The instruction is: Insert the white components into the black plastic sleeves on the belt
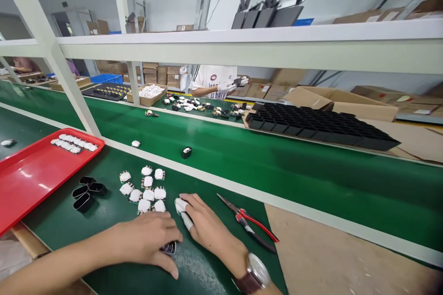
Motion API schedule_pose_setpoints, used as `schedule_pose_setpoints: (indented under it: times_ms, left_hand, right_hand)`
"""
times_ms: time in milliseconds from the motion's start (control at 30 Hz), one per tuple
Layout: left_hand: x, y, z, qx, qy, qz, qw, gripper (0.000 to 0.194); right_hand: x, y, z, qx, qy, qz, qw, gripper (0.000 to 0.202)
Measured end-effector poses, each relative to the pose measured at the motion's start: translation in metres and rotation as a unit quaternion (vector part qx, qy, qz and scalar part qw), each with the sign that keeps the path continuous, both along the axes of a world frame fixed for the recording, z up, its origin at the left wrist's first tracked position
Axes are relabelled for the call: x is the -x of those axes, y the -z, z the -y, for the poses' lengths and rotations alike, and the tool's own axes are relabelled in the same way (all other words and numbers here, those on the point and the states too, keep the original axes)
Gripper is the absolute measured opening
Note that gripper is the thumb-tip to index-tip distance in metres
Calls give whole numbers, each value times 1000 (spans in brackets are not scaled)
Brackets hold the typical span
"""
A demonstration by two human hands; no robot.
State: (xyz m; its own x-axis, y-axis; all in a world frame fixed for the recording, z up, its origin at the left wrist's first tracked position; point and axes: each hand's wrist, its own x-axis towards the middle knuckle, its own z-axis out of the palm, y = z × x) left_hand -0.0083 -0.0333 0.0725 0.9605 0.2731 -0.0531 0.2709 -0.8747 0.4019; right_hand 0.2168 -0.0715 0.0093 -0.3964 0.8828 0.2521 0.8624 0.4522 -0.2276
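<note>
Got a small black case right under the left hand, between thumb and fingers, and just left of the right hand. Holding the left hand half cupped, thumb spread away; can't tell if actually gripping the case or only resting on it. Holding the right hand pretty narrow, white finger covers close together, low over the green table; can't tell about anything pinched underneath. Got loose white-topped boards just beyond the left hand too. For containers, see rows of finished-looking white pieces at the far end of a red tray. Across the belt, can spot a cardboard box heaped with little white bits.
</note>
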Motion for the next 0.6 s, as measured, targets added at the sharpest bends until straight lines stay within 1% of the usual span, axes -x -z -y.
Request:
schedule_pose_setpoints:
  times_ms: [33, 67, 100, 133, 167, 200, 267, 333, 400, 467, 533, 600]
  left_hand:
    - [2, -2, -13, 14, -10, 26, 1000, 45]
    - [3, -5, -32, 20, -36, 48, 998, 48]
    - [5, -7, -55, -3, -82, 65, 995, 44]
    - [5, -9, -81, -52, -133, 70, 987, 38]
    - [6, -9, -107, -103, -200, 64, 972, 34]
    - [5, -7, -134, -124, -246, 63, 959, 37]
    - [4, 1, -180, -147, -314, 61, 936, 44]
    - [2, 12, -213, -156, -352, 54, 921, 39]
    - [1, 19, -233, -158, -362, 50, 917, 28]
    - [-2, 22, -239, -160, -355, 57, 919, 25]
    - [-9, 20, -234, -163, -338, 75, 924, 28]
    - [-19, 18, -215, -160, -301, 97, 935, 32]
  right_hand:
    - [-6, 1, 12, 9, -1, -7, 1000, 58]
    - [-11, 2, 24, 17, 3, -15, 1000, 66]
    - [-14, 3, 36, 24, 12, -23, 999, 70]
    - [-16, 5, 45, 26, 24, -30, 999, 71]
    - [-16, 6, 54, 23, 39, -37, 998, 69]
    - [-14, 9, 60, 17, 53, -42, 998, 67]
    - [-7, 15, 69, -4, 83, -44, 996, 64]
    - [3, 22, 72, -28, 116, -32, 992, 59]
    - [12, 29, 73, -52, 137, -10, 989, 49]
    - [16, 34, 73, -65, 144, 10, 987, 45]
    - [15, 34, 71, -65, 143, 16, 987, 43]
    - [9, 32, 69, -53, 137, 2, 989, 39]
